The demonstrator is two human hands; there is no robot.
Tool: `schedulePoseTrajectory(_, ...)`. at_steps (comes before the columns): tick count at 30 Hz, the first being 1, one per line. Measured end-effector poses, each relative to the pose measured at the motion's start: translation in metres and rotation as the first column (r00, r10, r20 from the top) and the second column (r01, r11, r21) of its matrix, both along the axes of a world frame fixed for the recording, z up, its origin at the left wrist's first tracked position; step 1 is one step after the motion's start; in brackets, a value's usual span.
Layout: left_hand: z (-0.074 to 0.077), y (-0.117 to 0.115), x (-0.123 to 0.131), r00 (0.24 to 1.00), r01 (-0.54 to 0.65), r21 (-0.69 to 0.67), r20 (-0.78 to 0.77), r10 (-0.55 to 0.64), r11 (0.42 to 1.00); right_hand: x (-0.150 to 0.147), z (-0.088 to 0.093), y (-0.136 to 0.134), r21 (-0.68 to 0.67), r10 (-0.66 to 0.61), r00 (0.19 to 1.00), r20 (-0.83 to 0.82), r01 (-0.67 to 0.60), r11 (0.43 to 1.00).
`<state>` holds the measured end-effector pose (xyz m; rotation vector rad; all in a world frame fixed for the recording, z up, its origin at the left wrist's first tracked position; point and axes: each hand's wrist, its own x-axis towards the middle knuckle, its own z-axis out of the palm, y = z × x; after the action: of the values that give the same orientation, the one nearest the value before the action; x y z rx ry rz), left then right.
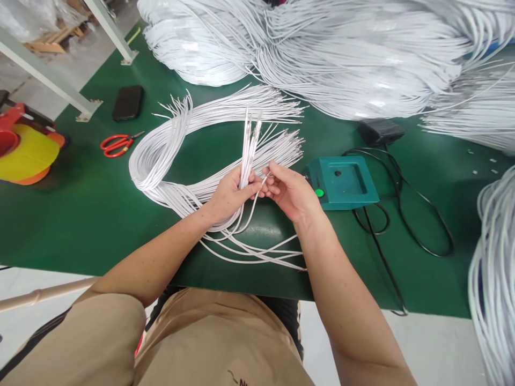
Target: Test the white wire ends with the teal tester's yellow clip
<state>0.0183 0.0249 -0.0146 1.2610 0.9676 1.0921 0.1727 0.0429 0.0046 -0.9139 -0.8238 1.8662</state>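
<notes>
My left hand [232, 194] is closed around a small bunch of white cables [248, 147], whose ends point up and away from me. Thumb and fingers of my right hand [290, 188] pinch the end of a single white cable [259, 192] just right of that bunch. Both hands nearly touch each other. Behind and left of them, a large looped bundle of white cables [151, 155] lies on the green table [72, 220], its cut ends toward the right. Several loose cables [257, 253] trail across the table below my hands.
A teal device [341, 197] with a green button and black cord [426, 249] sits right of my hands. Red-handled snips [116, 145] and a black case [127, 103] lie at left, near a yellow-and-red object [30, 153]. Big cable heaps [354, 69] fill the back; another [497, 241] hangs at right.
</notes>
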Motion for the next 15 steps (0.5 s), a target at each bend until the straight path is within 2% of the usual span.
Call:
schedulePoseTrajectory(8, 0.0015, 0.0011, -0.0007, 0.996, -0.074, -0.006, 0.038, 0.075, 0.997, 0.0028, -0.0021, -0.0010, -0.013, 0.018, 0.997, -0.072, -0.019, 1.000)
schedulePoseTrajectory(12, -0.0008, 0.0025, -0.0029, 0.996, -0.083, 0.034, 0.025, 0.083, 0.996, 0.0015, 0.0011, -0.0024, 0.041, -0.078, 0.995, 0.054, 0.076, 0.996)
schedulePoseTrajectory(15, -0.0022, 0.0034, -0.0036, 0.997, -0.060, 0.042, 0.046, 0.058, 0.997, 0.0003, 0.0020, -0.0033, 0.176, -0.179, 0.959, 0.222, 0.141, 0.974)
